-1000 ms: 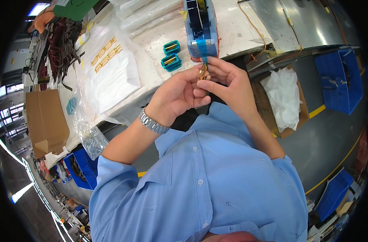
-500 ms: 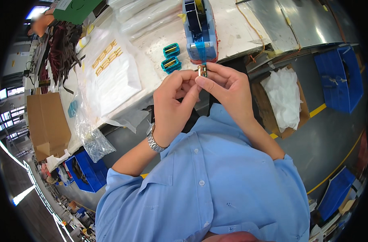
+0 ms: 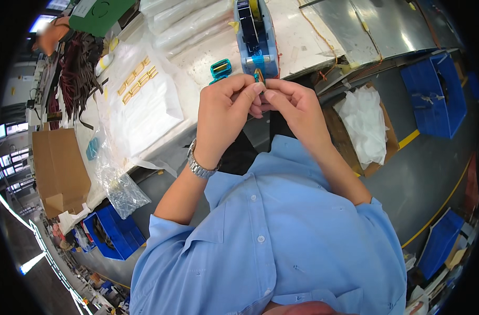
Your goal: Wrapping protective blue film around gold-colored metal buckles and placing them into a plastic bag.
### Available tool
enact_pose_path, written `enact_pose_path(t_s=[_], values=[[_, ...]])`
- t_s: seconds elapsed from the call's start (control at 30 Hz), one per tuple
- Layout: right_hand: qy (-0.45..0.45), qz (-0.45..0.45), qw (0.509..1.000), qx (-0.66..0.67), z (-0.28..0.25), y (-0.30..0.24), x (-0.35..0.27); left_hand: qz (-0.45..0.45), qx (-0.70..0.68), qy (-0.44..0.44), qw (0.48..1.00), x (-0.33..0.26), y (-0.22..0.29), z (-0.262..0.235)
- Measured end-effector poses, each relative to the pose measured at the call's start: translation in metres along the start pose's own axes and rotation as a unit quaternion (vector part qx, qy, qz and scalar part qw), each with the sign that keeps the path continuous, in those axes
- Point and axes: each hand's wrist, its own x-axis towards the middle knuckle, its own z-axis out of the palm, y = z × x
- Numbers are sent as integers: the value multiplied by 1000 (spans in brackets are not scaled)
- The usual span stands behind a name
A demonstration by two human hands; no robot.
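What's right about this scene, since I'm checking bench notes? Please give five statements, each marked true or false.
1. The left hand and right hand meet at a small gold-and-blue piece by the tape dispenser. True.
2. The gold frames on the white sheet lie right of the tape dispenser. False: they lie left of it.
3. A silver watch is on the left wrist. True.
4. The shirt is red. False: it is light blue.
5. White wrapping fills a cardboard box on the right. True.
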Motion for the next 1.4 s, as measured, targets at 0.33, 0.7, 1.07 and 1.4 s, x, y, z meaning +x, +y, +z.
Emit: enact_pose_path(t_s=[0.33, 0.7, 1.07, 1.4], values=[[-23, -19, 999, -25, 7, -13, -3, -87, -72, -52, 992, 4, 29, -13], [4, 30, 999, 17, 16, -2, -27, -179, -140, -133, 965, 3, 18, -27], [13, 19, 1000, -7, 9, 11, -25, -186, -149, -98, 966, -3, 5, -18], [-11, 8, 1000, -15, 5, 17, -27, -157, -114, -49, 980, -23, 7, -9]])
